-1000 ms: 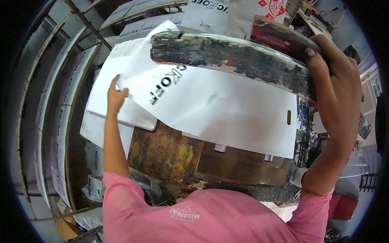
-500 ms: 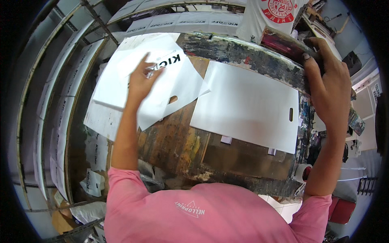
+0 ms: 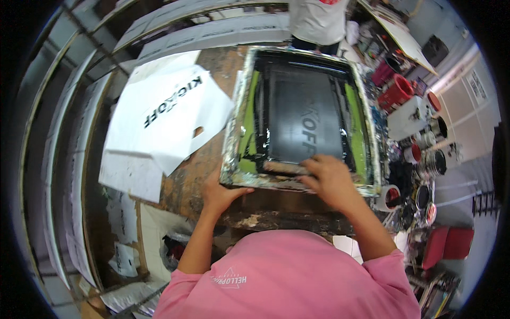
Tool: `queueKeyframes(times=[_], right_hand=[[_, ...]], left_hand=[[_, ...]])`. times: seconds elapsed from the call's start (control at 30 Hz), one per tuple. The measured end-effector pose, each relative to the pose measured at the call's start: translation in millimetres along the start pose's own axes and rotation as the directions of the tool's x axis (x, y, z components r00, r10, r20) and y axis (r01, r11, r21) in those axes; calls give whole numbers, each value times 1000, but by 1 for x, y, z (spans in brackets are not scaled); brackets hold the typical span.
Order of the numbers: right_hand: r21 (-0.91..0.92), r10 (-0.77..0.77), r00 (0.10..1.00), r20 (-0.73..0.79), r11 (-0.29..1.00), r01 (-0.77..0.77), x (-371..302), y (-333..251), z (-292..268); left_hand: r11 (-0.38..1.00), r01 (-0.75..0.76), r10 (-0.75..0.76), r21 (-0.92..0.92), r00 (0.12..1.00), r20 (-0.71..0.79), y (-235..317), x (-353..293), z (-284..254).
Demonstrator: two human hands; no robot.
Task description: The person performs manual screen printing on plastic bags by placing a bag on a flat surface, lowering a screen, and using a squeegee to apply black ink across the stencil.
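A screen-printing frame [image 3: 366, 127] with a dark mesh and green-yellow borders lies flat on the paint-stained wooden table [image 3: 196, 170]. My right hand [image 3: 332, 178] grips a wooden-handled squeegee [image 3: 287, 167] at the near end of the mesh. My left hand [image 3: 223, 194] presses on the frame's near left corner. A printed white bag [image 3: 164, 114] with black lettering lies to the left of the frame on top of other white sheets.
Paint cans and buckets [image 3: 419, 154] crowd the right side, with a red container [image 3: 398, 90] behind them. Another person in a white shirt [image 3: 319, 21] stands at the far end of the table. Drying racks with white sheets [image 3: 64, 159] line the left.
The frame was raised in my right hand; it has come down flat over the table. The printed white bag was moved aside to the left. My right hand now holds the squeegee.
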State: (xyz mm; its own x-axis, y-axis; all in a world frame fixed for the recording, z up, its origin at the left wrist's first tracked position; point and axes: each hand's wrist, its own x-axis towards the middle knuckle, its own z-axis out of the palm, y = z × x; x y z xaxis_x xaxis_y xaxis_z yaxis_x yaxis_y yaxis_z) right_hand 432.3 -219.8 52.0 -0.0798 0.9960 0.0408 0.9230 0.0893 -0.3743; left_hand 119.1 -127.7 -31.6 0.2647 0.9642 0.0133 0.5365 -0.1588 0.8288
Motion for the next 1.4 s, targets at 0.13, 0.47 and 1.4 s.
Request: queueKeyframes(times=[0.13, 0.47, 1.4], right_hand=[[25, 47, 999, 4, 999, -47, -13, -4, 48], [-180, -153, 956, -251, 978, 109, 139, 96, 81], [-355, -136, 875, -464, 934, -43, 2, -38, -64]], left_hand=[[942, -119, 136, 314, 990, -34, -34, -3, 15], [900, -206, 223, 384, 975, 1, -59, -1, 17], [865, -317, 143, -390, 899, -413, 49, 15, -4]])
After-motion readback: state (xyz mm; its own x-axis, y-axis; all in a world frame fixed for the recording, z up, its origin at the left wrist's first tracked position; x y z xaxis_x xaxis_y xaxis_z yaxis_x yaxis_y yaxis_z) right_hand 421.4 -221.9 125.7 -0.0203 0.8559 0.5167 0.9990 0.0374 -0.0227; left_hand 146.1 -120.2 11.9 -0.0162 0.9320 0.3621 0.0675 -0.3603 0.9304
